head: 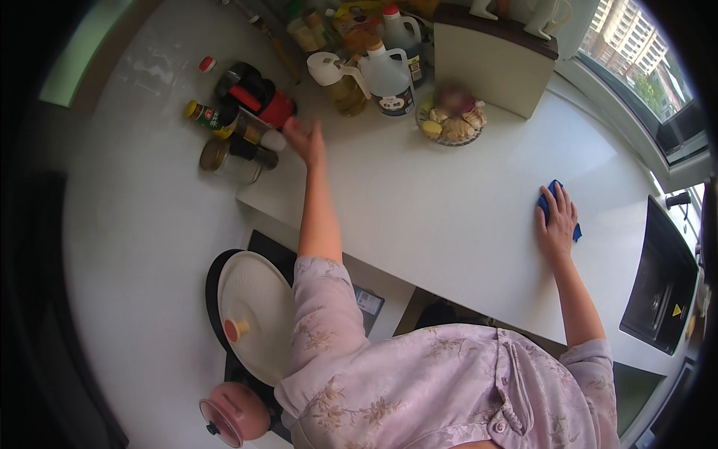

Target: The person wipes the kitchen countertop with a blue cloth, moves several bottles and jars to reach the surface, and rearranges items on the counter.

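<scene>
My left hand (305, 140) is slightly blurred, its fingers apart, with nothing visible in it. It is beside a group of bottles and jars at the left end of the white countertop (415, 213). Closest to its fingers are a dark bottle with a red label (277, 109) and a clear seasoning bottle (255, 128); whether they touch cannot be told. Under my right hand (555, 216), a crumpled blue cloth (577, 232) lies against the countertop, partly hidden by the palm and fingers.
A glass bowl of garlic (457, 132), an oil jug (342, 90) and a white vinegar jug (387, 78) stand at the back. A black appliance (653, 286) is at right. A lidded pan (255, 314) and pink pot (238, 412) sit lower left.
</scene>
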`<control>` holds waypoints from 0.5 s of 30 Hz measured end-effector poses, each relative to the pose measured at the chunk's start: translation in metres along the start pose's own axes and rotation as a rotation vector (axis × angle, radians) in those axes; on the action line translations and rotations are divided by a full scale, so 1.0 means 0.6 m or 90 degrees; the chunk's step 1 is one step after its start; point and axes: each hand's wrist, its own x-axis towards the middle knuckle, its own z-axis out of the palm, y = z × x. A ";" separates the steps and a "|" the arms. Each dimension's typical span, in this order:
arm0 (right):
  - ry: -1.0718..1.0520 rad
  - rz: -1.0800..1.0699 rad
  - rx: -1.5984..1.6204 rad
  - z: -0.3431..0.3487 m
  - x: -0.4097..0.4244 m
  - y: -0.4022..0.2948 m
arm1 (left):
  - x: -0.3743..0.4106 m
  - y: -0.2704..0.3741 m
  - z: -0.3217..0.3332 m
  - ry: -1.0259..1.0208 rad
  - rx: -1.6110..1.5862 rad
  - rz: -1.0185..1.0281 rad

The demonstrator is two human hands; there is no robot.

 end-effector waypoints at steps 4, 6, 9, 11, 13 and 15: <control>0.003 -0.010 0.005 0.001 -0.001 -0.002 | 0.026 0.010 0.087 -0.122 0.168 0.104; 0.012 -0.007 0.019 0.006 -0.002 0.000 | 0.033 0.022 0.106 -0.143 0.108 0.107; 0.016 -0.007 0.022 0.008 0.000 0.002 | 0.046 0.030 0.119 -0.120 0.118 0.112; 0.015 -0.012 0.025 0.009 0.001 -0.002 | 0.053 0.029 0.111 -0.078 0.169 0.122; 0.012 -0.015 0.024 0.009 0.000 -0.001 | 0.037 0.041 0.111 -0.032 0.225 0.130; 0.011 -0.016 0.016 0.010 -0.002 -0.001 | 0.026 0.034 0.093 0.001 0.171 0.108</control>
